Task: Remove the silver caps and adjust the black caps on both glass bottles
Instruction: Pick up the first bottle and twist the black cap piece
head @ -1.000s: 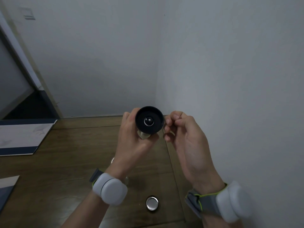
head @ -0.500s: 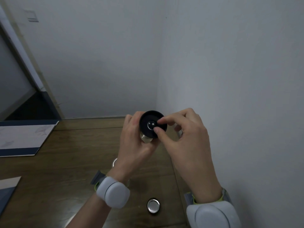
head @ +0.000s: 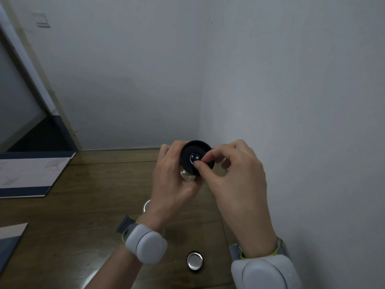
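My left hand [head: 173, 184] is wrapped around a small glass bottle [head: 187, 177], held above the wooden table [head: 83, 209] and tipped so its round black cap [head: 190, 152] faces me. My right hand [head: 235, 180] has thumb and forefinger pinched on the shiny centre of that black cap. Most of the bottle's body is hidden by my left palm. One silver cap [head: 194, 261] lies loose on the table between my wrists. A second silvery round thing [head: 146, 206] peeks out behind my left wrist; I cannot tell what it is.
A white wall runs close along the right side of the table, and another wall closes off the back. A white and blue folder [head: 27, 176] lies at the left. A sheet corner [head: 10, 232] shows at the lower left edge.
My right hand has moved in from beside the bottle and set its thumb and forefinger on the centre of the black cap. The left hand keeps the bottle in nearly the same spot.
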`<act>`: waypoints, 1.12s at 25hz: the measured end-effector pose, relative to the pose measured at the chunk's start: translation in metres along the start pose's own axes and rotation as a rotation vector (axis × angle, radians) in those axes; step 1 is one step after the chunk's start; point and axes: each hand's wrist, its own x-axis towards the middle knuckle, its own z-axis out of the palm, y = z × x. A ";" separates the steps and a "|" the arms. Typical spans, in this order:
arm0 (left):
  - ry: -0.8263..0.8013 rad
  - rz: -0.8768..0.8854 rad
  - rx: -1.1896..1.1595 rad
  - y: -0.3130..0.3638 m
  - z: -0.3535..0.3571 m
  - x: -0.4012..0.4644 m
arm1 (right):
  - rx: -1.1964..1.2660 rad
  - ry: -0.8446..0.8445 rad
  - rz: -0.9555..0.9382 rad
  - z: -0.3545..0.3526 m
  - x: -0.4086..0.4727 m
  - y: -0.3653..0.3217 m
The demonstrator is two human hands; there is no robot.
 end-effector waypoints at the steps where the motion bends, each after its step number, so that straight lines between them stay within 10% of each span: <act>1: -0.001 0.000 0.004 0.000 0.000 0.000 | -0.003 0.004 0.008 0.000 0.000 0.000; 28: 0.085 0.006 0.065 0.005 0.003 -0.006 | 0.074 0.069 0.185 0.011 -0.013 -0.015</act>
